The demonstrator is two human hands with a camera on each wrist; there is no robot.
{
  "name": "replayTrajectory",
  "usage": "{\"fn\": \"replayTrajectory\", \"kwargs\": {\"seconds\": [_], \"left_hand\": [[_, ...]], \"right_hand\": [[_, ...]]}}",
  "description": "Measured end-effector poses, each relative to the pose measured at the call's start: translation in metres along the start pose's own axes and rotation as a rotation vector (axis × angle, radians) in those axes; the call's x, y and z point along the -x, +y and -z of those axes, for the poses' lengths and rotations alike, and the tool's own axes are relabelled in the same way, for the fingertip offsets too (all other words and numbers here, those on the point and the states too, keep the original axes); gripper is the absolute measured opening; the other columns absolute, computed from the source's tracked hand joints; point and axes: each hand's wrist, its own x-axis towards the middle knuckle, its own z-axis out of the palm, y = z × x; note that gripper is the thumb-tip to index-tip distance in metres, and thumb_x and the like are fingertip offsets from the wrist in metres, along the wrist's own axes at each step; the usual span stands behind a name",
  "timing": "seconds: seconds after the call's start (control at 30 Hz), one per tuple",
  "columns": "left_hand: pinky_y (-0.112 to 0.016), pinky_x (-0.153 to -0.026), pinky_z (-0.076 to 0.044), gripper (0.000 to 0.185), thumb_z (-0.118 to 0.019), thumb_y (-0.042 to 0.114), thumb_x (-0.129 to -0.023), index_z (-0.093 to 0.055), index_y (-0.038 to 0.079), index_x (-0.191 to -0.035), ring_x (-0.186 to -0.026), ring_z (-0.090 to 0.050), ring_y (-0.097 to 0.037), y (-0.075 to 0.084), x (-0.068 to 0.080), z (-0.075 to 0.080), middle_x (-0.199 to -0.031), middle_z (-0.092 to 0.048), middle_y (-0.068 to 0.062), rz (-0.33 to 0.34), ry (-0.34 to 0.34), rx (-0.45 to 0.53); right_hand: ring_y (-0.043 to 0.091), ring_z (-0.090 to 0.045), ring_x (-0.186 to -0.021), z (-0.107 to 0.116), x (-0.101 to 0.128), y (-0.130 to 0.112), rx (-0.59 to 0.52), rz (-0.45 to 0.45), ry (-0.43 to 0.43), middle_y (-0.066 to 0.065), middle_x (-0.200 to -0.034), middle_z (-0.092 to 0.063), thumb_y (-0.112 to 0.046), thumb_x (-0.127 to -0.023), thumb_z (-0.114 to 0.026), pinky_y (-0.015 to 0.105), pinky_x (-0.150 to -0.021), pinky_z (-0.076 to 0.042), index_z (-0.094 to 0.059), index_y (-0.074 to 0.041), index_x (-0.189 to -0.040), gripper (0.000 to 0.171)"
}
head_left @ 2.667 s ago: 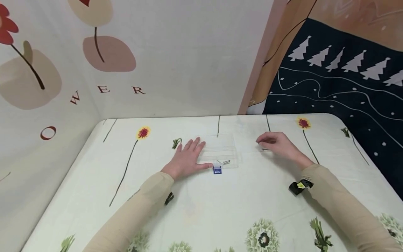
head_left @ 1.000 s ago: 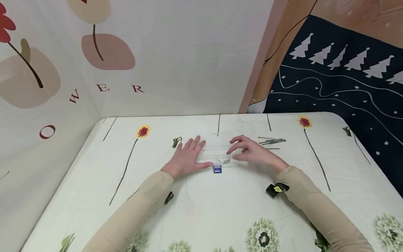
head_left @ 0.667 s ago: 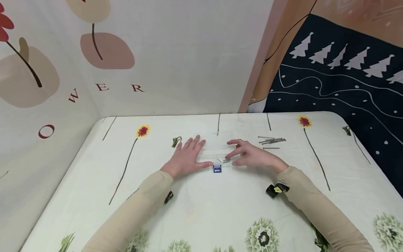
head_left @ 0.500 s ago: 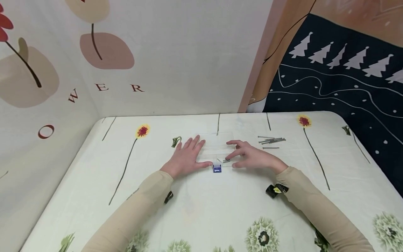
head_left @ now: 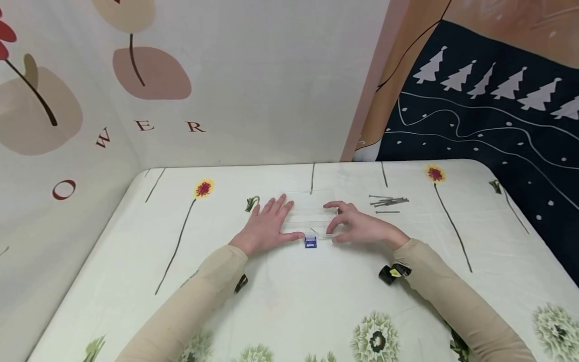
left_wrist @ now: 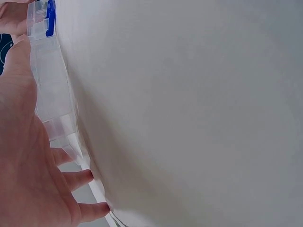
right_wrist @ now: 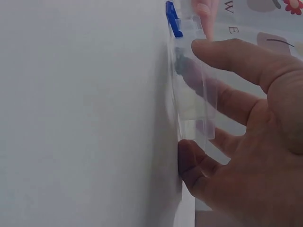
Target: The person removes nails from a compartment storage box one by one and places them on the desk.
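Note:
A flat clear plastic box with a blue latch lies on the flowered tablecloth. My left hand lies flat with straight fingers over the box's left end. My right hand grips the right end, index finger on the far edge and thumb on the near edge. The left wrist view shows the left hand beside the clear box and its blue latch. In the right wrist view the right hand curls round the box, with something grey dimly visible inside near the latch.
A loose pile of long nails lies on the cloth just right of the box. Printed panels wall in the table at the back and left, and a dark tree-patterned cloth hangs at the right. Bare cloth lies in front of the hands.
My right hand left the nail pile, came left to the box, hovered over its right end and now grips it. My left hand has stayed flat in place.

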Motion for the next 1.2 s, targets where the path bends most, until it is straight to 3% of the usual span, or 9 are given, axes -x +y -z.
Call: {"fn": "replayTrajectory", "kwargs": {"seconds": [0.4,1.2], "left_hand": [[-0.062,-0.11,-0.011,0.093,-0.044,0.074,-0.087,-0.022,0.014,-0.155,-0.144,-0.014,-0.035,-0.0005,0.0011,-0.0006,-0.161,-0.009,-0.009,-0.006,0.014,0.01],[-0.062,-0.11,-0.012,0.093,-0.044,0.073,-0.087,-0.023,0.014,-0.155,-0.144,-0.014,-0.035,0.0008,0.0013,0.0002,-0.161,-0.009,-0.01,-0.007,0.014,0.004]], "right_hand": [[0.038,-0.029,-0.128,-0.0042,-0.0015,-0.0028,0.034,-0.016,0.031,0.013,-0.146,-0.034,-0.008,-0.081,-0.073,0.056,-0.101,-0.029,-0.071,-0.017,-0.087,0.011],[0.037,-0.032,-0.129,-0.0046,-0.0012,0.0043,-0.073,0.002,0.078,0.013,-0.145,-0.039,-0.007,-0.083,-0.071,0.05,-0.099,-0.034,-0.069,-0.014,-0.083,0.007]]}}
